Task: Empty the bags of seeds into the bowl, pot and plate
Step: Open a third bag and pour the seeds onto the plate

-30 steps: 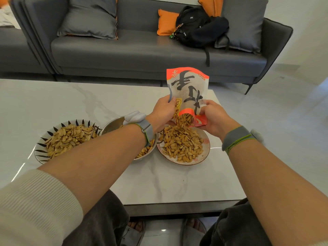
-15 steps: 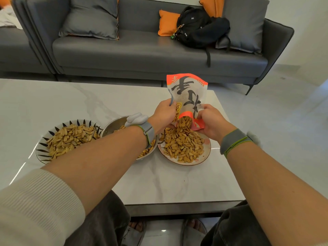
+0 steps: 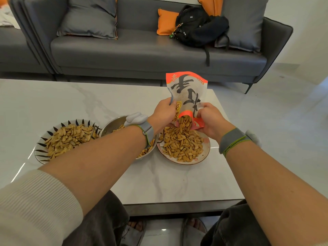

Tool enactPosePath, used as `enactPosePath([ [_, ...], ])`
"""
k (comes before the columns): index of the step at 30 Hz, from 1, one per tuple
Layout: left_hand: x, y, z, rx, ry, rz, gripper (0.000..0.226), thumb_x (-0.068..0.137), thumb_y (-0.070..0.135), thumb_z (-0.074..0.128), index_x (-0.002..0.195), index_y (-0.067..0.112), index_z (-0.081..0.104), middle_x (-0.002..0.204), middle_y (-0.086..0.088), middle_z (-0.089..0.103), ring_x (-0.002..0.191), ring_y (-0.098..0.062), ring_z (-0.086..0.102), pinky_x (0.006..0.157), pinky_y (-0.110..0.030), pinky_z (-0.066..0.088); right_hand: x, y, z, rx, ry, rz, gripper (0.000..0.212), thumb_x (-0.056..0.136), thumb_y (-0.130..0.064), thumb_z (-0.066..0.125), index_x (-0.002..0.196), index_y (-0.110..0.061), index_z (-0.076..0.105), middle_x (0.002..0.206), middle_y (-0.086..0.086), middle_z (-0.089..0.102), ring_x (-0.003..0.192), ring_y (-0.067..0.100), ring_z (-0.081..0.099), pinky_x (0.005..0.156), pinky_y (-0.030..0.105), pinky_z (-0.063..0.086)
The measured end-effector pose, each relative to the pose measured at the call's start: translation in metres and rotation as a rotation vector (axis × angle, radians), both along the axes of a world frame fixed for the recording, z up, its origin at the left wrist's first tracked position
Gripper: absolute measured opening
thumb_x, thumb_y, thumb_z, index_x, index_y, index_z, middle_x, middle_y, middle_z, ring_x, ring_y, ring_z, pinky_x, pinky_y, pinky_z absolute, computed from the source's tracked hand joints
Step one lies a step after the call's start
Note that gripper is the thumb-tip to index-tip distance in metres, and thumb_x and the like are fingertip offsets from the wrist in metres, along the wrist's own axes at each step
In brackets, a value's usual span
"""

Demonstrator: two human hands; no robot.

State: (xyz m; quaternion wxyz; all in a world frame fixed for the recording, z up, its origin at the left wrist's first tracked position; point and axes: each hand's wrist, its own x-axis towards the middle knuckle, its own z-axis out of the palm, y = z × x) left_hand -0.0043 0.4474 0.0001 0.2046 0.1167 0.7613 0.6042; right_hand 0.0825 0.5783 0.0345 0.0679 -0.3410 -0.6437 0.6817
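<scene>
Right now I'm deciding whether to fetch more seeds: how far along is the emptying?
Looks done: the bowl on the left is heaped with seeds. The pot holds seeds too, though the left arm hides most of it. In hand: both hands, left and right, hold the upturned bag, and seeds pour from its mouth onto the plate. Left: finish this bag. No other bag is in view.

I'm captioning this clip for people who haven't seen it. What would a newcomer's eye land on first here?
First, the orange-and-white seed bag, held upside down at centre by both hands, the left hand and right hand, with seeds spilling onto the heaped plate below. Next, left of the plate, the metal pot and the patterned bowl, also full of seeds. Behind the white table, a black backpack lies on the grey sofa.
</scene>
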Motion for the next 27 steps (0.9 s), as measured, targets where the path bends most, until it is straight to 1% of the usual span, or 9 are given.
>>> enactPosePath([
  [2,0.0,0.0,0.0,0.005,-0.002,-0.001,0.039,0.116,0.037,0.033,0.128,0.015,0.063,0.124,-0.027,0.068,0.095,-0.041,0.078,0.07,-0.056,0.068,0.0,0.002,0.0,-0.003,0.001,-0.007,0.052,0.096,0.011,0.032,0.131,-0.019,0.056,0.115,0.014,0.068,0.089,0.037,0.069,0.087,0.066,0.061],
  [5,0.0,0.0,0.005,0.031,-0.019,0.012,0.037,0.116,0.035,0.033,0.127,0.018,0.064,0.12,-0.026,0.07,0.093,-0.044,0.078,0.072,-0.057,0.067,-0.001,0.009,0.001,-0.013,0.024,-0.02,0.057,0.094,0.012,0.032,0.137,-0.018,0.055,0.122,0.016,0.068,0.085,0.033,0.069,0.076,0.055,0.064],
  [9,0.001,0.0,0.004,0.019,-0.022,0.007,0.039,0.116,0.036,0.032,0.126,0.017,0.065,0.122,-0.027,0.07,0.093,-0.044,0.078,0.072,-0.058,0.067,0.0,0.004,0.001,-0.013,0.016,-0.008,0.05,0.099,0.008,0.033,0.132,-0.022,0.056,0.116,0.012,0.069,0.089,0.034,0.067,0.088,0.064,0.061],
  [13,0.001,-0.001,0.008,0.05,-0.04,0.008,0.036,0.116,0.036,0.033,0.132,0.023,0.062,0.121,-0.021,0.071,0.093,-0.039,0.079,0.072,-0.055,0.068,0.0,0.009,0.002,-0.015,0.035,-0.026,0.055,0.095,0.01,0.032,0.133,-0.021,0.057,0.124,0.016,0.069,0.09,0.033,0.07,0.074,0.053,0.065],
  [16,0.002,-0.001,0.006,0.047,-0.045,0.004,0.037,0.117,0.037,0.032,0.129,0.022,0.064,0.12,-0.02,0.072,0.092,-0.039,0.079,0.072,-0.055,0.068,0.001,0.007,0.002,-0.018,0.023,-0.007,0.054,0.096,0.01,0.032,0.132,-0.024,0.055,0.125,0.015,0.068,0.092,0.034,0.069,0.082,0.057,0.064],
  [19,0.001,-0.001,0.008,0.046,-0.037,0.011,0.036,0.117,0.036,0.032,0.13,0.022,0.063,0.119,-0.02,0.072,0.089,-0.039,0.08,0.072,-0.055,0.068,0.0,0.009,0.003,-0.027,0.03,-0.006,0.055,0.095,0.011,0.032,0.132,-0.022,0.055,0.125,0.015,0.068,0.091,0.035,0.07,0.079,0.056,0.064],
  [22,0.0,-0.001,0.009,0.056,-0.045,0.004,0.036,0.117,0.036,0.033,0.132,0.023,0.062,0.118,-0.016,0.073,0.087,-0.037,0.08,0.072,-0.054,0.068,0.0,0.012,0.003,-0.027,0.025,0.006,0.057,0.095,0.011,0.031,0.135,-0.021,0.054,0.124,0.015,0.067,0.086,0.037,0.069,0.089,0.065,0.059],
  [23,0.001,-0.001,0.008,0.05,-0.046,0.005,0.036,0.117,0.036,0.033,0.132,0.023,0.063,0.118,-0.016,0.073,0.087,-0.037,0.08,0.071,-0.054,0.068,0.001,0.01,0.003,-0.022,0.018,0.013,0.055,0.095,0.011,0.031,0.134,-0.021,0.054,0.122,0.015,0.066,0.084,0.036,0.069,0.091,0.065,0.058],
  [27,0.002,-0.001,0.008,0.046,-0.046,0.012,0.037,0.117,0.036,0.032,0.132,0.022,0.062,0.118,-0.017,0.073,0.087,-0.037,0.08,0.07,-0.051,0.069,0.002,0.009,0.005,-0.031,0.025,0.013,0.054,0.096,0.011,0.032,0.133,-0.022,0.053,0.122,0.015,0.066,0.087,0.036,0.071,0.084,0.061,0.063],
])
